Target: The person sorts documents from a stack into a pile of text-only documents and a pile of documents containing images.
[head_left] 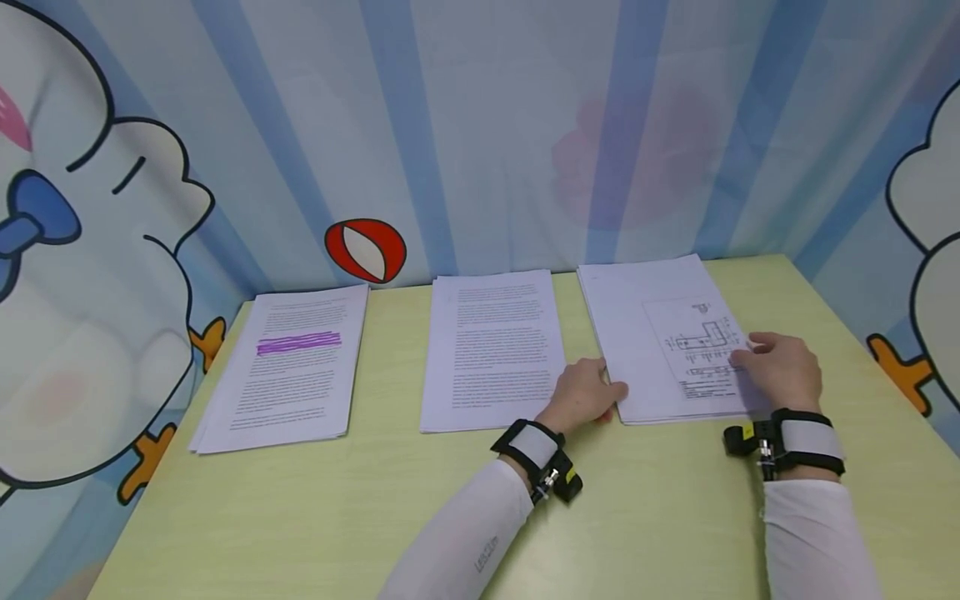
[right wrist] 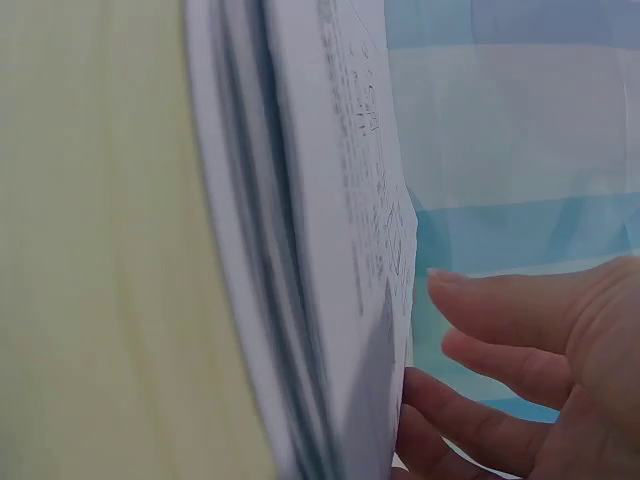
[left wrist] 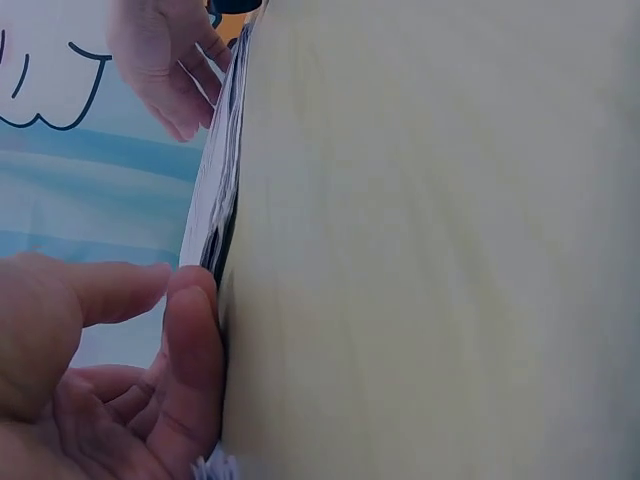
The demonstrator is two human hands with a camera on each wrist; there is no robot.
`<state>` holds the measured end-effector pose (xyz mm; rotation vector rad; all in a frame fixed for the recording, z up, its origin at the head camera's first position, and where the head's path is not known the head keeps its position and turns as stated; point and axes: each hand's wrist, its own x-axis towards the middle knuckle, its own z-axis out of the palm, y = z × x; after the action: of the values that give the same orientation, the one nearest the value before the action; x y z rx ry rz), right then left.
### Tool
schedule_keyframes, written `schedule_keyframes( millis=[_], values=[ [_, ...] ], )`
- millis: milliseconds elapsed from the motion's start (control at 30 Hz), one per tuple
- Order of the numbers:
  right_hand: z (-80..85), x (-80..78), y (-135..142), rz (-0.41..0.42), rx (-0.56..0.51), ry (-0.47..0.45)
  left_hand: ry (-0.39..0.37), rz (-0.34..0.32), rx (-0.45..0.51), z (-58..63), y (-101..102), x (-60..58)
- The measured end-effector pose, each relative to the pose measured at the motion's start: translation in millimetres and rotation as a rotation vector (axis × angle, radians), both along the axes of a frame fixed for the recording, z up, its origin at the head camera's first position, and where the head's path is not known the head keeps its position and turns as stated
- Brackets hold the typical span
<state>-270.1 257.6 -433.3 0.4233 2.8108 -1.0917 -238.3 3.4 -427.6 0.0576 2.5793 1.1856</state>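
Left hand (head_left: 581, 390) touches the left edge of the right paper stack (head_left: 633, 367), by its near left corner. Its fingers are bent, but can't tell if they pinch any sheets. Right hand (head_left: 787, 371) is at the other edge, w/ loose fingers that don't grip; its thumb is up over the page. This stack sits by the desk's (head_left: 660, 508) back edge, near the back right corner, w/ a line drawing (head_left: 701, 337) on top.

What could go wrong, I think: dark gaps show in the stack's side, so the sheets aren't tight. A hard push from one hand could make some slide out or bend, esp. the top one. A big shove back could crumple them on the curtain (head_left: 495, 167). The left wrist is v. close to the middle stack (head_left: 498, 350), so a bump could twist it.

No box or tray in view; all the paper lies right on the desk. The left stack (head_left: 292, 379), near the desk's left edge, has typed lines & purple marks (head_left: 298, 342).
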Motion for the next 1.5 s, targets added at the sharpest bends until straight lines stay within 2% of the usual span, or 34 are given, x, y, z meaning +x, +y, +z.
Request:
schedule_keyframes(
  millis=[200, 300, 400, 600, 733, 833, 933, 1033, 1133, 1233, 1367, 1467, 1500],
  values=[
    [3.5, -2.9, -2.4, -0.015, -0.005, -0.001, 0.054, -0.054, -0.108, 2.5, -0.6, 0.7],
    [4.5, -4.1, -3.6, -0.020, -0.010, -0.008, 0.052, -0.052, -0.104, 2.8, -1.5, 0.7],
    [-1.9, -10.2, -2.2, -0.039, -0.021, 0.029, 0.075, -0.001, -0.022, 3.8, -3.7, 0.9],
    [-40.8, -40.4, 6.4, -0.130, -0.051, 0.314, 0.135, 0.137, 0.249, 14.5, -19.7, -0.6],
    [-53.8, -53.2, -3.3, -0.130, -0.105, 0.413, 0.137, 0.169, 0.325, 22.1, -36.9, -1.3],
    [-53.6, -55.1, -16.7, -0.112, -0.160, 0.457, 0.179, 0.169, 0.272, 26.8, -50.9, -0.8],
    [-51.1, -55.4, -32.1, -0.085, -0.238, 0.490, 0.255, 0.163, 0.184, 31.9, -67.5, 0.3],
    [-49.9, -56.2, -50.4, -0.026, -0.293, 0.502, 0.341, 0.166, 0.099, 34.9, -88.5, 1.6],
    [-51.0, -56.2, -70.5, 0.038, -0.303, 0.524, 0.400, 0.189, 0.045, 37.5, -111.3, 4.3],
    [-50.5, -53.7, -91.8, 0.101, -0.328, 0.559, 0.436, 0.228, 0.012, 41.9, -133.0, 8.1],
    [-47.7, -47.3, -123.2, 0.191, -0.382, 0.589, 0.456, 0.285, 0.013, 50.7, -158.9, 15.6],
    [-39.9, -39.7, -148.2, 0.264, -0.435, 0.618, 0.465, 0.322, 0.001, 56.2, -177.1, 22.8],
    [-30.3, -33.1, -156.4, 0.285, -0.452, 0.610, 0.471, 0.331, -0.006, 57.8, -182.8, 24.7]
  ],
)
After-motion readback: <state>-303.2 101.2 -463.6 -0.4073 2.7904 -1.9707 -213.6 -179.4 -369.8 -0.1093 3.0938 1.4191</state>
